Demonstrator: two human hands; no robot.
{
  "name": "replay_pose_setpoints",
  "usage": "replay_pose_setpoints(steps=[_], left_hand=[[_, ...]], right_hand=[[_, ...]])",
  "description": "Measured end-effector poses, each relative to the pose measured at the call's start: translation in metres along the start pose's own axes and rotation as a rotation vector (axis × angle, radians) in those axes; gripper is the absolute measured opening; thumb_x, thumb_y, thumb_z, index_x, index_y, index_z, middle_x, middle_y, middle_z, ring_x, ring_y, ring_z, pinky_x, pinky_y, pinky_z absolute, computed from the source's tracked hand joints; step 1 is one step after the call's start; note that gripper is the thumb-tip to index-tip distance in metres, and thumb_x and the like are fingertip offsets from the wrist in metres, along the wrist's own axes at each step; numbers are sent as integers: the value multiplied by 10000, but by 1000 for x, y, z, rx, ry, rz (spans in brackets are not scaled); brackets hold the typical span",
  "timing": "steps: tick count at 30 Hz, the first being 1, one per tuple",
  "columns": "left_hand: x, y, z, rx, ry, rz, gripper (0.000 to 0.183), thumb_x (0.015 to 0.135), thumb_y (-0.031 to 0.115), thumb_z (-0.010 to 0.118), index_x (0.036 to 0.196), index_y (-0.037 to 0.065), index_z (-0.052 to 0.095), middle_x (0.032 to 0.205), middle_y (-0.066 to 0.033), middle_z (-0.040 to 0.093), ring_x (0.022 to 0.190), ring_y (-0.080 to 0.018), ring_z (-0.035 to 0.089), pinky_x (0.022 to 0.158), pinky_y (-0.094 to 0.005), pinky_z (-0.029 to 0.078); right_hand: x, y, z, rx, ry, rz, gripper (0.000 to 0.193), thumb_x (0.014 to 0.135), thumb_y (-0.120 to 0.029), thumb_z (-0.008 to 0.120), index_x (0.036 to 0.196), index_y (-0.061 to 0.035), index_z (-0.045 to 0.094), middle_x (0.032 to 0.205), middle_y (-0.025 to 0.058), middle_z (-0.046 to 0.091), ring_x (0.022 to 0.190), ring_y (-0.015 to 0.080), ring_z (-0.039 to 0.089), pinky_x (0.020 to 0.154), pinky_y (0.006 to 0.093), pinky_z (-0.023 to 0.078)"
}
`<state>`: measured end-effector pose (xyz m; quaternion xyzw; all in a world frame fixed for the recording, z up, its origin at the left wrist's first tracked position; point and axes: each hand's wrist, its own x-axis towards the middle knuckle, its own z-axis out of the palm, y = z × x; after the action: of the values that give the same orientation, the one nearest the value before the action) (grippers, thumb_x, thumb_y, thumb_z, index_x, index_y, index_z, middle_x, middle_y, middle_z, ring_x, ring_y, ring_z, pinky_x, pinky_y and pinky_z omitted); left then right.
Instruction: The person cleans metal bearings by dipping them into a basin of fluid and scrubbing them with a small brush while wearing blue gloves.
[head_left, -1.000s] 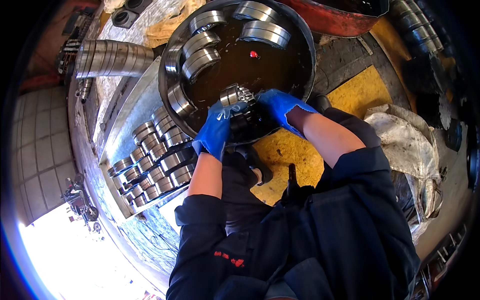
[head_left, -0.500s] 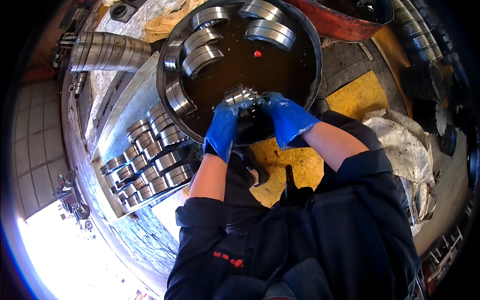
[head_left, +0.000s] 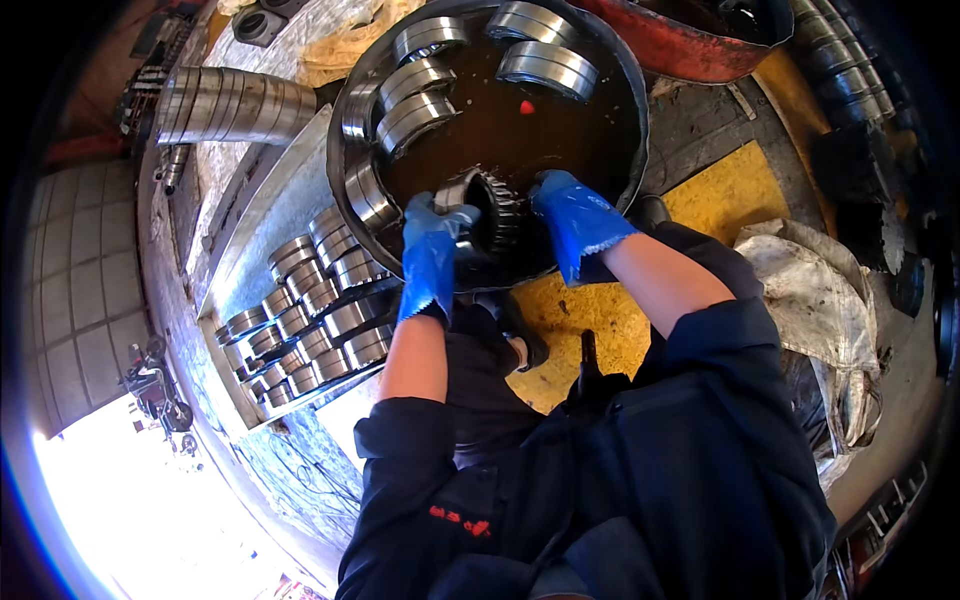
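Observation:
My left hand (head_left: 432, 232), in a blue rubber glove, grips the left side of a roller bearing (head_left: 486, 215), thumb over its rim. The bearing stands tilted at the near side of a round tub (head_left: 643, 120) of dark brown liquid, and a row of rollers shows along its right side. My right hand (head_left: 572, 215), gloved alike, is just right of the bearing, a small gap between them. Its fingers point down toward the liquid and are mostly hidden. Several steel bearing rings (head_left: 548, 68) sit along the tub's far and left sides.
Left of the tub, a metal tray (head_left: 236, 415) carries rows of steel rings (head_left: 318, 300). Farther left lies a long stack of rings (head_left: 235, 105). A red container (head_left: 690, 50) stands at the far right, near a yellow board (head_left: 735, 190) and a dirty white sack (head_left: 805, 290). A small red piece (head_left: 526, 107) is in the tub.
The bearing has turned so its open side and rollers show. My right hand has moved off it to the right, while my left hand has shifted left and keeps its grip.

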<state>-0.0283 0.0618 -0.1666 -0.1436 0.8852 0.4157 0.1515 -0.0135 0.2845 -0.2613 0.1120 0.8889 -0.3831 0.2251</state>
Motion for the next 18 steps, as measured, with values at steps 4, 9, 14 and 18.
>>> replay_pose_setpoints(steps=[4,9,14,18], left_hand=[[21,-23,-16,267,158,139,866,598,233,892,1347,-5,530,1298,-224,598,1181,-331,606,1027,-390,483],[28,-41,-26,305,185,100,819,622,187,826,1354,-25,526,1303,-230,593,1208,-345,590,1048,-385,465],[38,-38,-14,259,171,114,819,615,170,820,1339,-73,523,1287,-255,602,1178,-347,608,1025,-388,478],[39,-32,-10,213,184,60,814,629,179,813,1328,-114,515,1262,-277,614,1167,-339,616,1006,-383,486]], right_hand=[[-10,-13,7,-116,-55,-77,349,837,-263,621,1141,-118,711,1134,189,688,1055,390,650,924,456,518],[-61,-62,-12,-122,-208,-40,359,832,-272,637,1145,-112,709,1155,190,683,1078,375,649,931,456,516],[-66,-60,-12,-65,-187,-60,380,828,-289,665,1161,-110,703,1162,184,686,1081,367,653,932,438,520],[-63,-61,-9,-19,-160,-76,398,825,-302,687,1174,-109,699,1167,179,689,1084,360,655,933,424,523]])
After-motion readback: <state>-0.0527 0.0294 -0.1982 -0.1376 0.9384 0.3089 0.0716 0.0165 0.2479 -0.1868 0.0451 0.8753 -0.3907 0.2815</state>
